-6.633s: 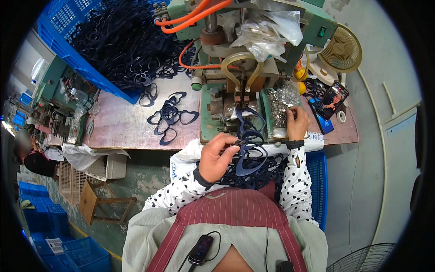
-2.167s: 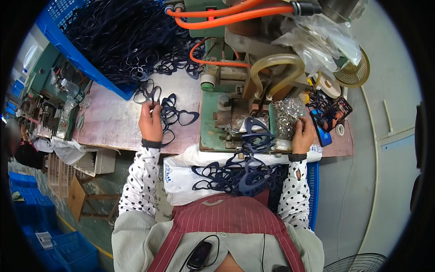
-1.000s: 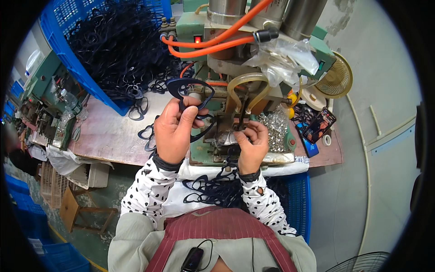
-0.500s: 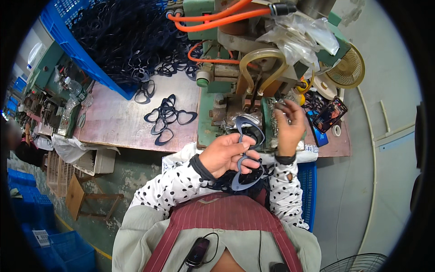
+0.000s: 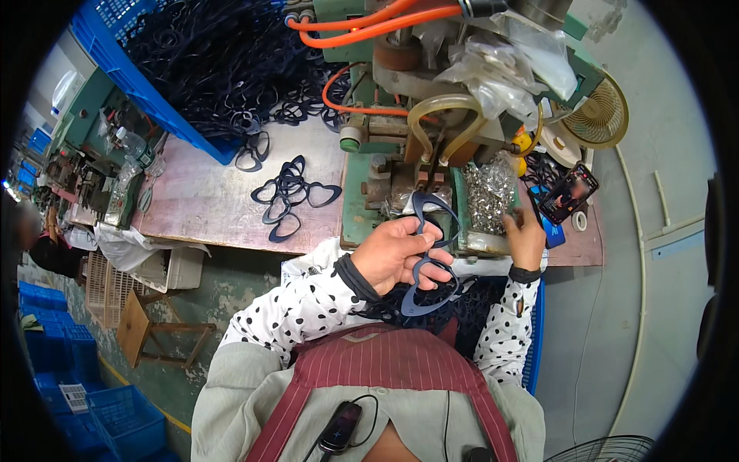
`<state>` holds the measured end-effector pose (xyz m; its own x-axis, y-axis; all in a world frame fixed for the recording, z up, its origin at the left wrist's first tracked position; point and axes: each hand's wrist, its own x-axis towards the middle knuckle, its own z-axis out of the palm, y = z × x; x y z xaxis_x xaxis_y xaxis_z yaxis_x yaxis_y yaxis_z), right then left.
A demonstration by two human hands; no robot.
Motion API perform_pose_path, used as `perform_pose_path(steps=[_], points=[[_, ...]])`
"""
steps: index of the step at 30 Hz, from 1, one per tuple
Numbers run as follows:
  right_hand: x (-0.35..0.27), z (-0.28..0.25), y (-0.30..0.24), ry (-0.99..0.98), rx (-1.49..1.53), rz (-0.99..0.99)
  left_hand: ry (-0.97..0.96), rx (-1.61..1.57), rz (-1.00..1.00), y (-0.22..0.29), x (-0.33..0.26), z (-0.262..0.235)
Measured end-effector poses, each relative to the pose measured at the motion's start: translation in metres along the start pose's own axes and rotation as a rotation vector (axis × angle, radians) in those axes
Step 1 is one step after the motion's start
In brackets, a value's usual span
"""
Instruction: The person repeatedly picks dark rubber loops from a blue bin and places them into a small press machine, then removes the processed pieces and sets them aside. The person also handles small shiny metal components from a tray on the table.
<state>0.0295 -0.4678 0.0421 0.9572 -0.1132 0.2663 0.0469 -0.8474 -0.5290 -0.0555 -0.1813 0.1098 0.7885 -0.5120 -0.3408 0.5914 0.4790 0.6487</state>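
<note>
A dark blue goggle-shaped strip piece (image 5: pixel 419 308) with two loops is gripped at its narrow middle by my left hand (image 5: pixel 392 258). Its upper loop stands just in front of the press's working area (image 5: pixel 419 196). My right hand (image 5: pixel 527 242) is at the right edge of a tray of small shiny metal parts (image 5: pixel 486 196). The thumb reaches the parts while the other fingers point toward the phone, apart from the thumb. Nothing shows between them. More blue pieces (image 5: pixel 289 192) lie loosely on the table, left of the press.
A large blue crate (image 5: pixel 142 100) heaped with dark pieces leans over the table. Orange hoses (image 5: pixel 362 29) cross above the green press. At right are a phone (image 5: pixel 570 194), a tape roll (image 5: pixel 579 221) and a small fan (image 5: pixel 596 112). A wooden stool (image 5: pixel 138 327) stands at left.
My right hand has moved right and down, from above the metal parts to the tray's right edge. The left hand still holds the blue piece, and the view has shifted slightly.
</note>
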Motion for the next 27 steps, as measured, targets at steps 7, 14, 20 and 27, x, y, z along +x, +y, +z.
perform_pose_path(steps=[7, 14, 20, 27], points=[[0.003, 0.035, 0.019, 0.048, -0.019, -0.083, 0.0, -0.006, 0.024, -0.005, 0.0, 0.002], [0.002, 0.046, 0.017, 0.176, 0.323, -0.012, 0.267, 0.848, 0.213, -0.027, -0.025, -0.057], [-0.005, 0.054, 0.019, 0.319, 0.216, -0.175, 1.239, 1.794, 0.635, 0.029, -0.01, -0.226], [-0.005, 0.048, 0.007, 0.331, 0.148, -0.208, 1.489, 1.959, 0.247, 0.059, 0.001, -0.274]])
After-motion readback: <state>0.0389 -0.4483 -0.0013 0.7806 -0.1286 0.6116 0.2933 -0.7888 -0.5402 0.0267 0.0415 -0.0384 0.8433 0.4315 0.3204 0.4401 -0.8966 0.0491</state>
